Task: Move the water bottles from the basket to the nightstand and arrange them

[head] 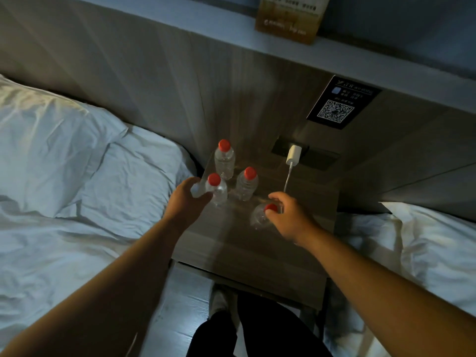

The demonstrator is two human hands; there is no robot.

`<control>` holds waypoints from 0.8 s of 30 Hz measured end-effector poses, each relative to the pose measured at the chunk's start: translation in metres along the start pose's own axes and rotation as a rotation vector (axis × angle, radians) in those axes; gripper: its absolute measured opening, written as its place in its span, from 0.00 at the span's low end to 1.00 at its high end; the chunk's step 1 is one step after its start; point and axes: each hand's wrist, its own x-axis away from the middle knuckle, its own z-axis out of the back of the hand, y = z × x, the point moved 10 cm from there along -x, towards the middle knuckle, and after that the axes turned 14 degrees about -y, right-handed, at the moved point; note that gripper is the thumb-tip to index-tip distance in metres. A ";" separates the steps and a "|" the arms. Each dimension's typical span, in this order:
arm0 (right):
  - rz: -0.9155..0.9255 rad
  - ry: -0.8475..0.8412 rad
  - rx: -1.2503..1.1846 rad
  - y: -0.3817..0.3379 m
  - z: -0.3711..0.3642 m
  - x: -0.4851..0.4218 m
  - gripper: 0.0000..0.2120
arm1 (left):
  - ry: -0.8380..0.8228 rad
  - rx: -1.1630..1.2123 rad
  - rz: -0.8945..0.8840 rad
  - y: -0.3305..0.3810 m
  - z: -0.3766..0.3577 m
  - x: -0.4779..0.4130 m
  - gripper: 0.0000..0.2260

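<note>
Nightstand tabletop (247, 251) carries four water bottles, long axes vertical, red caps up. Left hand (186, 199) grips front-left bottle (218, 193). Right hand (287, 217) pinches front-right bottle (258, 219) at its cap. Rear-left bottle (224, 162) and rear-right bottle (246, 186) stand free.

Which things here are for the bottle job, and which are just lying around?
For the job: back clear plastic red-capped water bottle, middle bottle, left bottle held by left hand, front bottle held by right hand, grey wooden nightstand.

Just lying about: white plug-in charger, black QR-code sign, white pillows, brown printed card.
</note>
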 end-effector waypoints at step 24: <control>0.486 -0.151 -0.211 -0.160 -0.086 0.174 0.09 | 0.268 0.656 -0.167 -0.090 0.117 0.303 0.08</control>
